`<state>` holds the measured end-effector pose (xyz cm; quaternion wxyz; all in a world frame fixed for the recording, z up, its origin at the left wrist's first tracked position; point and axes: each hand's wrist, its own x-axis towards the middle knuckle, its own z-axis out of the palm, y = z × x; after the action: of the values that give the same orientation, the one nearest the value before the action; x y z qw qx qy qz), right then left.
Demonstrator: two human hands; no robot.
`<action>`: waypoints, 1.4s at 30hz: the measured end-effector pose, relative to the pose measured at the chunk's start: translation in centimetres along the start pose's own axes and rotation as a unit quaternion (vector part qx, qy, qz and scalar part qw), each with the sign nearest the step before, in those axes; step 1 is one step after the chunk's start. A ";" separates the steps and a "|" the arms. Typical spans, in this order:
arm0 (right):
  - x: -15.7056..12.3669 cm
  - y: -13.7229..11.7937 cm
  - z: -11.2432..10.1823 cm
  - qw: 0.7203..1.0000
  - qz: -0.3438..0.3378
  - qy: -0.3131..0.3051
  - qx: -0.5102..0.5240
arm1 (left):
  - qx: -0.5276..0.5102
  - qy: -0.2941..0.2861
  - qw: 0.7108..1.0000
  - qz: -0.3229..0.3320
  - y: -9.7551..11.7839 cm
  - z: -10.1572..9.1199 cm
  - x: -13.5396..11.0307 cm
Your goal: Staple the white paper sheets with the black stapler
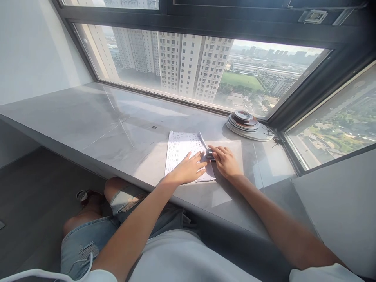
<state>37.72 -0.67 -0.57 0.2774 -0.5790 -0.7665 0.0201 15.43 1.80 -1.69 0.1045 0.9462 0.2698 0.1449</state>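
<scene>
Marked sheets of white paper (179,149) lie on the grey stone sill, with their right edge curled up. My left hand (189,168) rests flat over the sheets, fingers spread and reaching toward their right edge. At that edge my right hand (226,159) is closed around a small black stapler (210,153), which is partly covered by the fingers. The stapler meets the paper's edge; whether its jaws are pressed together cannot be seen. Two short dark strips, perhaps staples (154,127), lie on the sill beyond the paper to the left.
A stack of plates (249,135) stands at the back right by the window corner, with dark tangled bits (278,141) beside it. The sill (58,113) runs left to a white wall. Its front edge is close to my lap. A white cable (44,273) crosses at lower left.
</scene>
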 end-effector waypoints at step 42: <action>0.1 -0.6 0.4 0.998 0.022 -0.001 -0.058 | -0.011 0.004 1.000 -0.012 0.4 0.0 0.0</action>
<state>36.98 -0.66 -0.64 0.2421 -0.6105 -0.7539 -0.0177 15.60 1.47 -1.62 0.1154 0.9410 0.2800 0.1508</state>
